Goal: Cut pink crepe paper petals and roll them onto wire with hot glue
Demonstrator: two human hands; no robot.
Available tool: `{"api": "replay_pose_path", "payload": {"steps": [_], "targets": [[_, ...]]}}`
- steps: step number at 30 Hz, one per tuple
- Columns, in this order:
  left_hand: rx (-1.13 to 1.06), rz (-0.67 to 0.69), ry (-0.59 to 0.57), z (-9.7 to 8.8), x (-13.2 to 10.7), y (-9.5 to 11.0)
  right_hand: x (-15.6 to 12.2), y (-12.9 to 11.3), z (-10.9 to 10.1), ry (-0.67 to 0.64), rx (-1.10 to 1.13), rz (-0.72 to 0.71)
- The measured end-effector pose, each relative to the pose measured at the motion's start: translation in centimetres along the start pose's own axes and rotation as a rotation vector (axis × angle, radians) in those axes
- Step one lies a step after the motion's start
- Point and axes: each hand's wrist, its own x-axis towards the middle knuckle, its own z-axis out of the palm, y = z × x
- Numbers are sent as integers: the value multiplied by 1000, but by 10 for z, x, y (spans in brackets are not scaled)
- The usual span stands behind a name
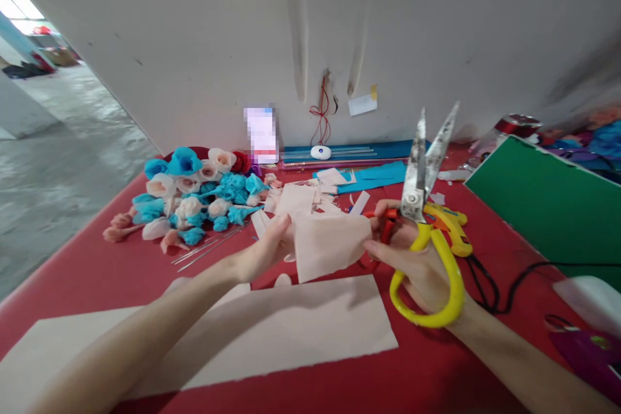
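Note:
A small piece of pale pink crepe paper [332,246] is stretched between my two hands above the table. My left hand [268,249] pinches its left edge between thumb and fingers. My right hand [420,262] grips its right edge and also carries a pair of scissors [413,202]. The scissors have yellow and red handles, and their worn metal blades point up, spread apart. Below my hands lies a long pale pink crepe paper strip [291,330], partly covered by my left forearm. Behind the held piece are paper scraps [295,199].
Blue, white and pink paper flowers [189,191] are heaped at left, near thin wires [208,249]. A phone [262,136] leans on the wall. A yellow glue gun [453,226] with a black cable lies right, beside a green board [548,207]. Blue paper strips [373,176] lie behind.

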Motion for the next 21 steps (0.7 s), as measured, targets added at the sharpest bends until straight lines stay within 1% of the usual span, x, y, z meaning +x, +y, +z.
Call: {"api": "replay_pose_path", "payload": {"steps": [2,3,4,5,6,8,10,12,15,16,18,21], "targets": [[-250,-163,-232,8,5,-7,2,0,-2,-55,15,-71],[-323,-249,-317,13,6,-11,2,0,-3,-82,26,-99],[-351,-313,-334,17,6,-13,3,0,-3,-106,35,-119],[-334,-343,-291,21,6,-15,3,1,-4,-128,37,-131],[-299,-345,-225,25,5,-16,3,2,-5,-147,34,-137],[-223,-314,-99,30,1,-16,1,4,-6,-182,18,-146],[-179,-284,-43,34,-3,-13,0,5,-7,-191,6,-160],[-103,-243,70,38,-6,-8,0,5,-7,-132,3,-169],[66,-162,248,42,-8,0,1,2,-5,13,-9,-156],[116,-137,283,43,-8,1,2,0,-4,46,-29,-140],[197,-99,316,44,-8,3,2,-3,-2,74,-68,-115],[290,-96,305,44,-9,3,0,-5,1,60,-57,-103]]}}
